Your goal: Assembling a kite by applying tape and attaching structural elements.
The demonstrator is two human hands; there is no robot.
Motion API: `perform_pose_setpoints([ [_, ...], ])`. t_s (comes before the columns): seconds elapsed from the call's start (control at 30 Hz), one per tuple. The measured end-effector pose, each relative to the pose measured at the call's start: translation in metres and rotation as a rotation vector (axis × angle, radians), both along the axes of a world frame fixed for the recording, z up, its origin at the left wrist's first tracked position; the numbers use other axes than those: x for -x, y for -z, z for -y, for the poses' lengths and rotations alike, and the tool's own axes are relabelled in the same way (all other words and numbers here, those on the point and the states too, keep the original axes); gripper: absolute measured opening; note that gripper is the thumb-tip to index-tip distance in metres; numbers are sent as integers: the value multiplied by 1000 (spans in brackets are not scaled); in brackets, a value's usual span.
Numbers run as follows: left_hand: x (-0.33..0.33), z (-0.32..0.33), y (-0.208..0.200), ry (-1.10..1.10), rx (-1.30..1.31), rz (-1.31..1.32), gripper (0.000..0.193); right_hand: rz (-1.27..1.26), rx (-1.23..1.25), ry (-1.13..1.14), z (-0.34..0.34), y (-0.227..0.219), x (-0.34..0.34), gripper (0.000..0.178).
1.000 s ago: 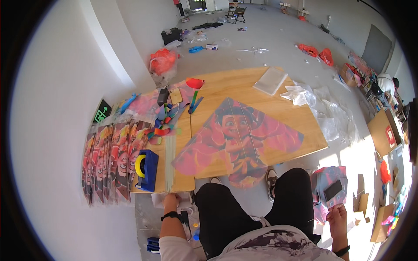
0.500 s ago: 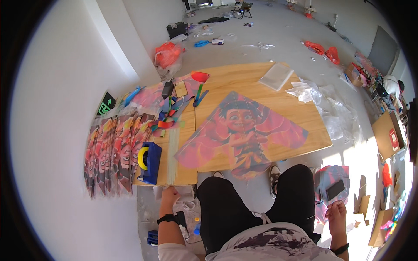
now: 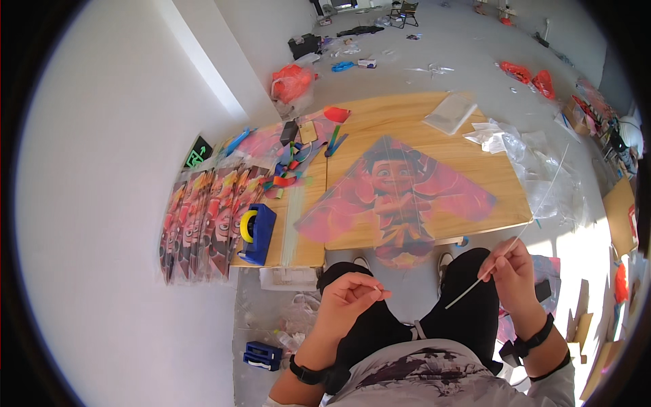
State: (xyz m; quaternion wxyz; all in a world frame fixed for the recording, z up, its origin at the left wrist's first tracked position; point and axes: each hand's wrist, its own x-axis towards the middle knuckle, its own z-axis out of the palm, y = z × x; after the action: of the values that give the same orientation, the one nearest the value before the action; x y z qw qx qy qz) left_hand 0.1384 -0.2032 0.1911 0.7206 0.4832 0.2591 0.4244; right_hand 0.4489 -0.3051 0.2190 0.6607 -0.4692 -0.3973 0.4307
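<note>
Both hands have risen: right hand (image 3: pixel 513 271) pinches a thin white rod (image 3: pixel 505 251), left hand (image 3: pixel 349 298) pinches its fingertips together.

Kite-making workshop: bare concrete floor (image 3: pixel 434 41) littered with plastic bags, low wooden table (image 3: pixel 413 115) beyond the fingers carrying a printed kite (image 3: pixel 397 197), stack of finished kites (image 3: pixel 203 217) far left of fingers, blue tape dispenser (image 3: pixel 256 233).

Bright daylight from the right, glare on floor; sharp centre, fisheye-bent, dark rim
</note>
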Motion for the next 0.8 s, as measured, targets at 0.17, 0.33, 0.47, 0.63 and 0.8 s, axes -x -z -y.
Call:
perform_pose_setpoints([
  [0.17,-27,30,-59,-52,-17,-9,19,36,-493,47,-5,-58,36,10],
  [0.33,-35,53,-77,-36,-207,-108,19,81,-637,33,15,-58,54,14],
  [0.47,-38,61,-78,-37,-234,-106,21,93,-634,14,18,-57,55,17],
  [0.63,-40,65,-79,-17,-217,-67,23,35,-591,35,23,-54,55,17],
  [0.8,-42,66,-82,-26,-221,-69,22,52,-598,14,25,-55,55,19],
])
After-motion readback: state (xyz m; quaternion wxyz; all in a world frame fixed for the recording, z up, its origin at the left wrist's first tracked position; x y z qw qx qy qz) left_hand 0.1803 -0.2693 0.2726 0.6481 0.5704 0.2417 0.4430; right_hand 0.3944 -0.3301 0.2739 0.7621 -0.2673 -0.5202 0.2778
